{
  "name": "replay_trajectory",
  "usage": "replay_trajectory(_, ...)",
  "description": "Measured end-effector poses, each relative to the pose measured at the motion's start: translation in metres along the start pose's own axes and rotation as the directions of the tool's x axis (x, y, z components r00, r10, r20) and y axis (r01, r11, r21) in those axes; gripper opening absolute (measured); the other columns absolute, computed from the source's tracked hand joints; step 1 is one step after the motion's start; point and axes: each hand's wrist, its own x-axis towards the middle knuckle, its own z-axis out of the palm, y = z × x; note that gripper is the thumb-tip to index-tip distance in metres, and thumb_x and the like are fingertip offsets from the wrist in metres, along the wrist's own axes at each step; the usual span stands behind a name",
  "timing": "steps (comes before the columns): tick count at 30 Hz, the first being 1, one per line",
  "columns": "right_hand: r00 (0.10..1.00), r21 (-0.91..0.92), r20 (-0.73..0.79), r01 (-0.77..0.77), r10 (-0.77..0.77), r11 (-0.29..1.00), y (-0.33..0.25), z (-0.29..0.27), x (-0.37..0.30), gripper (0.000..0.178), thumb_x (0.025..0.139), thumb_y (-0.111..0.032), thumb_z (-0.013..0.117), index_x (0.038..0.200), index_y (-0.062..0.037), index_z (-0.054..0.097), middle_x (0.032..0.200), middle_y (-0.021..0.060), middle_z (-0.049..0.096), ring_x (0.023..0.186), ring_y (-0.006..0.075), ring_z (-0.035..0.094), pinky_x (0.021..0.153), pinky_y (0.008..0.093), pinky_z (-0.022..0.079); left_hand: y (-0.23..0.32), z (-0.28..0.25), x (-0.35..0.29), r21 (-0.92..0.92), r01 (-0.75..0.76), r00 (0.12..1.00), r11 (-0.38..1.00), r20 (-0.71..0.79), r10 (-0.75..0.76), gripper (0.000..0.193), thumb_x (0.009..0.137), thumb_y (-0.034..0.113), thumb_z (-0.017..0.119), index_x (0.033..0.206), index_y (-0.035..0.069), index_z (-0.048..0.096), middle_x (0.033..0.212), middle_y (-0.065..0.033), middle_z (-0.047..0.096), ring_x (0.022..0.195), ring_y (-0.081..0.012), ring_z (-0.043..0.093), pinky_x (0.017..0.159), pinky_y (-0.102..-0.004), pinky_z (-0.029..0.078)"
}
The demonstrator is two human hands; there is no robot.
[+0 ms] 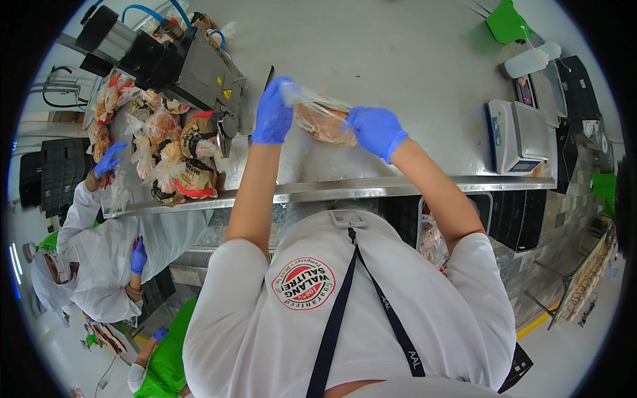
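Both of my hands wear blue gloves and hold one clear plastic bag with a brownish-pink piece of what looks like meat (pixel 322 124) in it, above the steel table. My left hand (pixel 273 113) is closed on the bag's gathered loose end, right beside the grey tabletop machine. At the bag's other end, my right hand (pixel 377 131) is closed on the plastic near the filled part. The bag is stretched between the hands, tilted down toward the right. My right fingertips are partly hidden behind the bag and glove.
A grey machine with blue hoses (pixel 206 76) stands on the steel table (pixel 411 73) at left. Several bagged pieces (pixel 189 156) are heaped beside it, near a co-worker's gloved hand (pixel 109 159). At right are a white scale (pixel 521 136), a white bottle (pixel 527 62) and a green object (pixel 507 23).
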Motion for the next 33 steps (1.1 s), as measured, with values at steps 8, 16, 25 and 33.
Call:
replay_trajectory(8, 0.947, -0.367, -0.258, 0.088, -0.192, 0.926, 0.019, -0.067, 0.009, 0.007, 0.068, -0.013, 0.061, 0.074, -0.0123, 0.065, 0.095, 0.0058, 0.055, 0.099, 0.0267, 0.050, 0.081, 0.0448, 0.040, -0.034, -0.032, -0.007, -0.611, -0.003, 0.983, 0.792, -0.147, -0.110, 0.012, 0.088, 0.009, 0.049, 0.092, 0.001, 0.056, 0.087, -0.0075, 0.058, 0.080, -0.0153, 0.057, 0.074, -0.0239, 0.048)
replay_trajectory(16, 0.824, 0.589, -0.544, 0.240, 0.160, 0.771, 0.046, 0.046, 0.017, 0.090, 0.061, -0.030, 0.080, 0.135, -0.0131, 0.032, 0.125, 0.0128, 0.046, 0.117, 0.0309, 0.042, 0.096, 0.0402, 0.036, -0.045, 0.004, 0.004, -0.103, -0.081, 0.950, 0.991, -0.310, 0.045, 0.017, 0.088, 0.007, 0.048, 0.099, -0.002, 0.056, 0.095, -0.0096, 0.059, 0.090, -0.0189, 0.057, 0.082, -0.0276, 0.048)
replay_trajectory(25, 0.986, 0.868, -0.167, 0.141, 0.012, 0.477, 0.033, 0.068, 0.087, 0.030, 0.076, -0.026, 0.065, 0.096, -0.0037, 0.062, 0.097, 0.0125, 0.062, 0.090, 0.0284, 0.060, 0.079, 0.0345, 0.046, -0.009, 0.027, -0.022, 0.266, -0.147, 0.984, 0.953, -0.058, 0.168, 0.033, 0.079, 0.010, 0.065, 0.110, 0.003, 0.055, 0.104, -0.0066, 0.058, 0.101, -0.0143, 0.052, 0.089, -0.0326, 0.043)
replay_trajectory(33, 0.882, 0.722, -0.471, 0.386, -0.002, 0.573, -0.021, 0.039, 0.063, 0.040, 0.072, -0.019, 0.067, 0.109, -0.0064, 0.058, 0.092, 0.0136, 0.058, 0.092, 0.0261, 0.056, 0.084, 0.0339, 0.044, -0.072, 0.027, -0.013, 0.047, -0.051, 0.992, 0.998, -0.115, 0.056, 0.021, 0.086, 0.013, 0.057, 0.107, 0.006, 0.056, 0.101, -0.0041, 0.058, 0.089, -0.0129, 0.056, 0.077, -0.0262, 0.047)
